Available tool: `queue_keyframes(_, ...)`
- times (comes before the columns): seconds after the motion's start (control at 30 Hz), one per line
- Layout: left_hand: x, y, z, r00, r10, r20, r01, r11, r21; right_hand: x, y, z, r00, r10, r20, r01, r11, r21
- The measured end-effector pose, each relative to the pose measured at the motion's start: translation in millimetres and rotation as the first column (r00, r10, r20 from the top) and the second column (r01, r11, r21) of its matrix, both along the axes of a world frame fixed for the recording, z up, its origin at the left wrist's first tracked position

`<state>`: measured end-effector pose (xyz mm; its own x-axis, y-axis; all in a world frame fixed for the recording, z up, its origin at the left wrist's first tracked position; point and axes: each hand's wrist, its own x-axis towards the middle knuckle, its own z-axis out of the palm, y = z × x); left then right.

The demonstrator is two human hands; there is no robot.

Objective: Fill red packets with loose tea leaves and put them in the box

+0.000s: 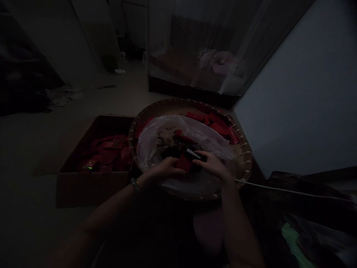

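The room is very dark. My left hand (167, 167), a bracelet at its wrist, is closed on a small red packet (184, 162) over a round woven bamboo tray (247, 158). In my right hand (213, 163) is a flat tool with a pale face (193, 153), pinched beside the packet; its exact kind is unclear. Beneath both hands a clear plastic sheet or bag (147, 139) lies spread in the tray. Dark loose bits like tea leaves (164, 139) lie on it, along with another red packet (182, 136).
More red packets (221, 124) lie along the tray's far right side. Left of the tray stands an open cardboard box (83, 190) holding several red packets (108, 150). A white cord (279, 187) runs right from the tray. A netted bed (192, 70) stands behind, a pale wall (301, 93) at right.
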<state>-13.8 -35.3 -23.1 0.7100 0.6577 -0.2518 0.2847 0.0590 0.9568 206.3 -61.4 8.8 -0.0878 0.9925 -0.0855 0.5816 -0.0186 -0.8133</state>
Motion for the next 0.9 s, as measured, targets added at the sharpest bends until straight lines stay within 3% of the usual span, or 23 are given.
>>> queue_keyframes(0.17,0,1,2.1,1.000,-0.011,0.001,0.011,0.999,0.032,-4,-2,6.6,0.996,0.080,-0.042,-0.081,0.996,-0.041)
queue_keyframes(0.47,-4,1,3.7,0.995,-0.096,0.008,0.096,0.995,0.016,-7,0,5.7,0.996,-0.082,-0.045,0.084,0.996,0.042)
queue_keyframes(0.73,-5,3,0.1,0.993,-0.119,-0.016,0.119,0.993,-0.021,-8,1,1.4,0.993,-0.109,-0.038,0.110,0.993,0.033)
queue_keyframes(0.9,-8,4,-2.5,0.998,-0.060,-0.031,0.058,0.998,-0.034,6,2,1.6,0.993,-0.083,-0.083,0.084,0.996,0.010)
